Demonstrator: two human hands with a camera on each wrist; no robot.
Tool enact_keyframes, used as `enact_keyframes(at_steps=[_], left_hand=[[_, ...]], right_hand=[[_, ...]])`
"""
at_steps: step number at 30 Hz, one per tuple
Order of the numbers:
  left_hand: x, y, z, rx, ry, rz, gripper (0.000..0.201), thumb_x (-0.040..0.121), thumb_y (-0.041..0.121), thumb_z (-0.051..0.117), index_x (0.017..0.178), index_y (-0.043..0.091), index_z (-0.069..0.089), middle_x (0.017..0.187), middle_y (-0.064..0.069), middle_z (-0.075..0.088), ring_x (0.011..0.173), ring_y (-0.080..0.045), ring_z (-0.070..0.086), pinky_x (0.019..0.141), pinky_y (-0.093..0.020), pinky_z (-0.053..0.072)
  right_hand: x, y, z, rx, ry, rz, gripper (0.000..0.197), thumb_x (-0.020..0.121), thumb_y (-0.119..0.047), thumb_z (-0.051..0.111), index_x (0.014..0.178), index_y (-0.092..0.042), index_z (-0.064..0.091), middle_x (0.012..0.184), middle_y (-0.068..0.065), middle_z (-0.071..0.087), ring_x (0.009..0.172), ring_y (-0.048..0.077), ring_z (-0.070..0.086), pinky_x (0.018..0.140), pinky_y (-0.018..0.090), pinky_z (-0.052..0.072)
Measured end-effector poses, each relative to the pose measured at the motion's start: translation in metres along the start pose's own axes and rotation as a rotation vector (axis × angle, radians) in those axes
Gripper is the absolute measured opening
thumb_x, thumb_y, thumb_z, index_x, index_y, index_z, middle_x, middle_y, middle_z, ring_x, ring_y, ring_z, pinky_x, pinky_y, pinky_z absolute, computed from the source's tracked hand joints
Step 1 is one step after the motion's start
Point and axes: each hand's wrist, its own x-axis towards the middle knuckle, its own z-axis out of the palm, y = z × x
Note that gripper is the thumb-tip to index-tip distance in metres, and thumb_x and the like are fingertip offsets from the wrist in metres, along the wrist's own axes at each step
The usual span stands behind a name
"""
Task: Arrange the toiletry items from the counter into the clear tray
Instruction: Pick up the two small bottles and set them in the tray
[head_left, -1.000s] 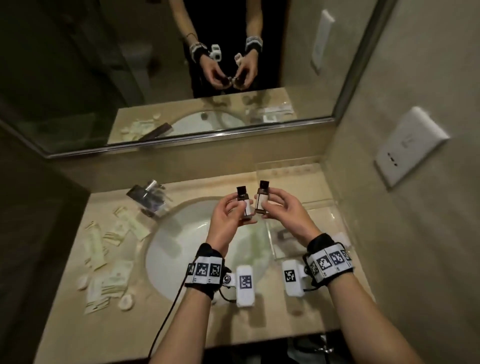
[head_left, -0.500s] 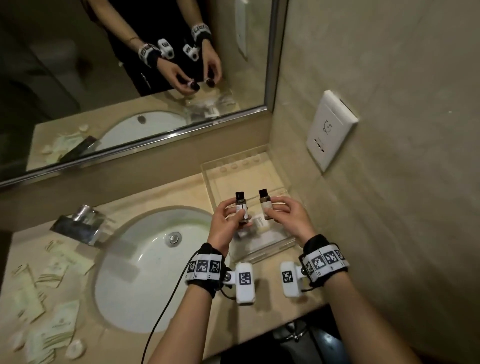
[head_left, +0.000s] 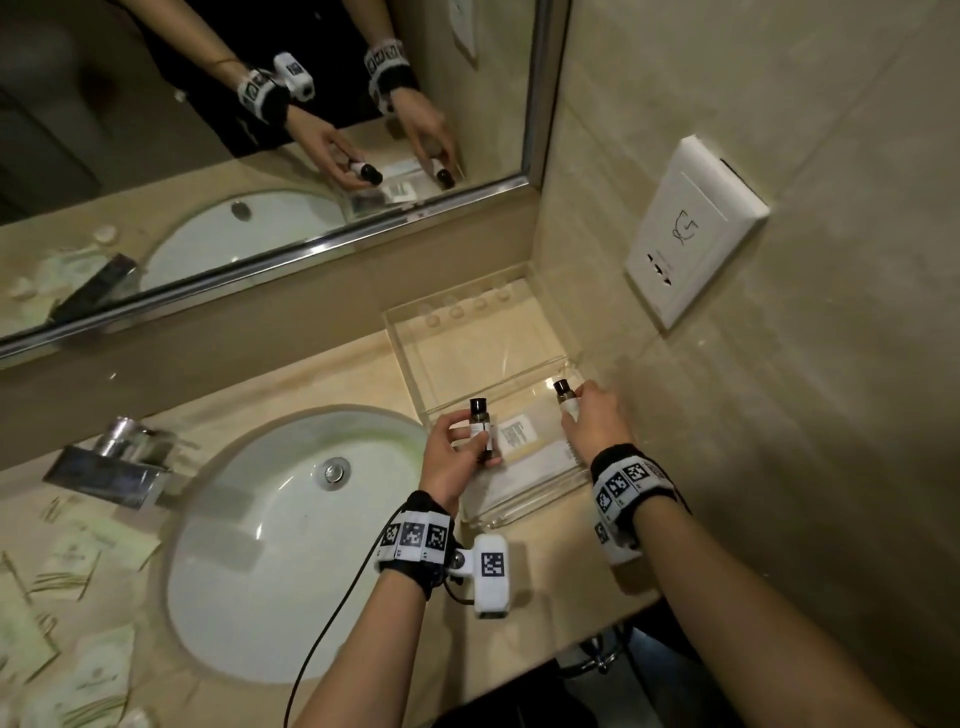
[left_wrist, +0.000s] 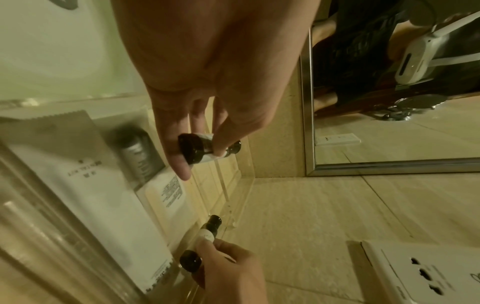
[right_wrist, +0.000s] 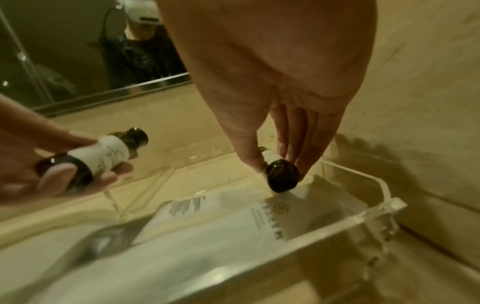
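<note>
Black wristbands (head_left: 415, 540), checkered markers, white cameras (head_left: 491, 574)

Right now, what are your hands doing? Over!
Left hand holds one small dark bottle above the clear tray. Right hand lowers another bottle at the tray's wall side. Sachets already inside; nothing blocking.

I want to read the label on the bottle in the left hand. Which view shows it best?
The right wrist view: the bottle lies sideways, its white label facing the camera. The head view shows it small and upright; the left wrist view shows mostly its dark base.

Sink (head_left: 249, 582), faucet (head_left: 111, 465), mirror (head_left: 156, 130), outlet (head_left: 691, 231)
</note>
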Motion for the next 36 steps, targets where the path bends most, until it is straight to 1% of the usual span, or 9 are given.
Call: enact_keyframes(at_steps=[3, 6, 11, 14, 20, 24, 27, 31, 36], left_hand=[[0.005, -0.002, -0.001, -0.009, -0.008, -0.005, 0.036, 0.088, -0.001, 0.061, 0.122, 0.006, 0.050, 0.106, -0.017, 0.058, 0.073, -0.018, 0.068, 0.055, -0.024, 0.058], [0.010, -0.002, -0.001, -0.014, -0.009, 0.003, 0.033, 0.090, 0.000, 0.059, 0.121, 0.008, 0.051, 0.101, -0.013, 0.060, 0.059, -0.006, 0.069, 0.051, -0.017, 0.054], [0.014, -0.002, 0.004, -0.120, -0.059, -0.040, 0.029, 0.092, -0.001, 0.056, 0.117, 0.012, 0.052, 0.115, -0.023, 0.058, 0.076, -0.034, 0.070, 0.072, -0.038, 0.062], [0.014, 0.001, 0.007, -0.151, -0.097, -0.034, 0.026, 0.094, -0.001, 0.053, 0.116, 0.012, 0.054, 0.117, -0.027, 0.056, 0.079, -0.036, 0.071, 0.075, -0.038, 0.061], [0.014, 0.004, 0.009, -0.219, -0.145, -0.056, 0.030, 0.094, -0.003, 0.051, 0.123, 0.007, 0.053, 0.123, -0.033, 0.055, 0.084, -0.036, 0.071, 0.081, -0.042, 0.059], [0.014, 0.006, 0.014, -0.293, -0.191, -0.087, 0.034, 0.094, -0.005, 0.049, 0.127, 0.001, 0.051, 0.107, -0.027, 0.063, 0.089, -0.039, 0.069, 0.078, -0.040, 0.061], [0.011, 0.010, 0.020, -0.371, -0.246, -0.134, 0.025, 0.096, -0.003, 0.046, 0.118, 0.002, 0.054, 0.095, -0.019, 0.073, 0.077, -0.031, 0.073, 0.066, -0.034, 0.061], [0.011, 0.012, 0.030, -0.395, -0.288, -0.134, 0.028, 0.096, 0.002, 0.048, 0.124, -0.004, 0.048, 0.105, -0.028, 0.067, 0.077, -0.031, 0.073, 0.077, -0.043, 0.060], [0.016, 0.005, 0.041, -0.268, -0.292, -0.046, 0.026, 0.094, 0.003, 0.053, 0.119, -0.005, 0.050, 0.118, -0.033, 0.058, 0.074, -0.027, 0.073, 0.073, -0.033, 0.061]], right_hand=[[0.002, 0.000, 0.004, -0.095, 0.006, -0.035, 0.031, 0.090, -0.020, 0.062, 0.115, -0.006, 0.051, 0.105, 0.016, 0.066, 0.096, 0.033, 0.064, 0.078, 0.039, 0.055], [0.004, 0.000, 0.006, -0.143, 0.020, -0.069, 0.033, 0.090, -0.020, 0.063, 0.116, -0.004, 0.053, 0.108, 0.015, 0.064, 0.097, 0.031, 0.064, 0.077, 0.034, 0.050], [0.005, 0.001, 0.007, -0.159, 0.024, -0.107, 0.032, 0.090, -0.022, 0.065, 0.115, -0.005, 0.055, 0.110, 0.013, 0.063, 0.097, 0.029, 0.063, 0.076, 0.032, 0.046], [0.005, 0.002, 0.007, -0.131, 0.016, -0.108, 0.031, 0.090, -0.024, 0.065, 0.114, -0.005, 0.056, 0.105, 0.013, 0.065, 0.093, 0.028, 0.063, 0.071, 0.031, 0.045], [0.001, 0.004, 0.003, -0.029, 0.036, -0.095, 0.021, 0.093, -0.021, 0.061, 0.105, -0.004, 0.058, 0.100, 0.014, 0.066, 0.089, 0.030, 0.064, 0.074, 0.035, 0.053], [-0.005, 0.003, 0.001, 0.239, 0.135, -0.166, 0.011, 0.093, -0.012, 0.057, 0.101, -0.010, 0.064, 0.094, 0.005, 0.068, 0.083, 0.020, 0.065, 0.077, 0.036, 0.057], [-0.013, -0.004, -0.005, 0.583, -0.004, -0.240, 0.014, 0.092, -0.013, 0.061, 0.102, -0.012, 0.070, 0.090, 0.001, 0.073, 0.079, 0.010, 0.069, 0.077, 0.025, 0.057], [-0.022, -0.010, -0.014, 0.753, -0.154, -0.229, 0.019, 0.088, -0.023, 0.069, 0.106, -0.018, 0.071, 0.094, -0.007, 0.074, 0.087, 0.006, 0.070, 0.081, 0.020, 0.056], [-0.024, -0.003, -0.020, 0.944, -0.255, -0.131, 0.020, 0.082, -0.014, 0.076, 0.098, -0.021, 0.067, 0.090, 0.000, 0.074, 0.080, 0.007, 0.072, 0.076, 0.021, 0.057]])
